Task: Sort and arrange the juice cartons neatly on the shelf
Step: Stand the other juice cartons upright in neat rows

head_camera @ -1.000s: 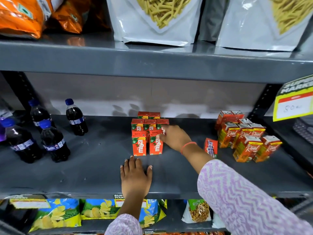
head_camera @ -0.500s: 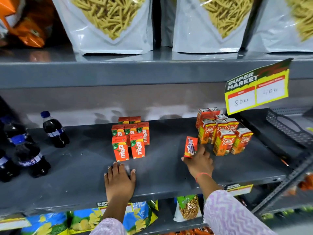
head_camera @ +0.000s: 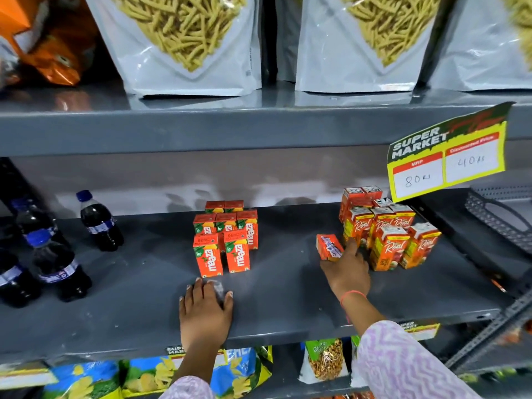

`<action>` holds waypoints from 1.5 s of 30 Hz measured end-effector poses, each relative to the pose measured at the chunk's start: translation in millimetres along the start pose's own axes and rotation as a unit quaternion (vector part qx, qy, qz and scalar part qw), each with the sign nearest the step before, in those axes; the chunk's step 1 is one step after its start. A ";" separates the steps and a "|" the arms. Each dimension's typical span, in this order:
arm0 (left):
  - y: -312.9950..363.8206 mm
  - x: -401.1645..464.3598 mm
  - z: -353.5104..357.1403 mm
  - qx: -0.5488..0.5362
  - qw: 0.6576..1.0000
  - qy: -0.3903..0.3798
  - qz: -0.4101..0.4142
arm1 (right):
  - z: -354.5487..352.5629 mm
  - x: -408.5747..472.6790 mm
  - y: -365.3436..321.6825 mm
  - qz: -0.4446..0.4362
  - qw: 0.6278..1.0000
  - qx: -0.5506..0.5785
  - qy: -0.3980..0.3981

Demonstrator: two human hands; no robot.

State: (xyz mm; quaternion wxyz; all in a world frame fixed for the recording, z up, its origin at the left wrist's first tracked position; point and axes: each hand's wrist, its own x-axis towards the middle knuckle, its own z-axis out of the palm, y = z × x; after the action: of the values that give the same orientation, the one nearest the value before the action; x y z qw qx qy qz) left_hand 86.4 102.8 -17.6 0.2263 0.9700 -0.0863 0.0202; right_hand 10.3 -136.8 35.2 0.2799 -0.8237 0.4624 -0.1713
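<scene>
Several small orange Maaza cartons (head_camera: 226, 240) stand upright in tidy rows at the middle of the grey shelf (head_camera: 288, 298). To the right stands a looser cluster of orange Real cartons (head_camera: 387, 231). Just left of that cluster a single orange carton (head_camera: 328, 246) is tilted, and my right hand (head_camera: 347, 269) holds it from below with fingers around its right side. My left hand (head_camera: 205, 309) lies flat, palm down, on the shelf's front part, in front of the Maaza cartons, holding nothing.
Dark cola bottles (head_camera: 99, 221) stand at the shelf's left end. A yellow price tag (head_camera: 446, 159) hangs from the upper shelf at right. White snack pouches (head_camera: 184, 44) fill the shelf above; snack bags (head_camera: 241, 372) sit below. A grey basket (head_camera: 501, 214) is far right.
My right hand left the Maaza cartons, moved right and took hold of the single carton beside the Real cluster. The view shifted right. My left hand stayed flat on the shelf.
</scene>
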 end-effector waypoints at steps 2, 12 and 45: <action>-0.2 -0.2 0.1 0.000 1.000 -0.001 -0.001 | -6.6 5.0 -5.0 -0.022 0.999 0.039 0.002; 2.3 -2.5 -2.6 0.008 1.000 0.004 0.007 | -29.9 25.4 -68.1 -0.197 0.956 0.050 -0.212; 2.1 -1.2 -2.1 0.022 1.000 0.016 0.011 | -21.9 15.3 -142.8 -0.386 0.826 -0.251 -0.324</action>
State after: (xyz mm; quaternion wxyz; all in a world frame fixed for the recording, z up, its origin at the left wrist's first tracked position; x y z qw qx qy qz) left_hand 84.9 102.0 -14.9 0.2060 0.9733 -0.0933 0.0398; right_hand 101.4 -97.2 141.2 0.1078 -0.9851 0.0162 0.1333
